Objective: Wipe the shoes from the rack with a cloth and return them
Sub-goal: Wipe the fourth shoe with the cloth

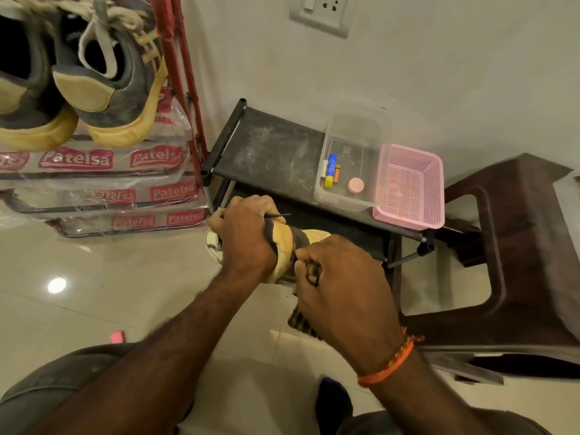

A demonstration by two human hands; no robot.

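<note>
My left hand (248,237) grips a tan and dark shoe (284,246) in front of the low black rack (270,152). Pressed against the shoe's right side, my right hand (342,287) is closed on a dark patterned cloth (303,321) that hangs below the fist. Most of the shoe is hidden by both hands. Two grey and yellow sneakers (116,83) stand on a wrapped rack at the upper left.
On the black rack's top stand a clear plastic box (351,171) with small items and a pink mesh basket (411,189). A brown plastic stool (502,262) is at the right. Plastic-wrapped red rack shelves (103,189) fill the left. Glossy tiled floor lies below.
</note>
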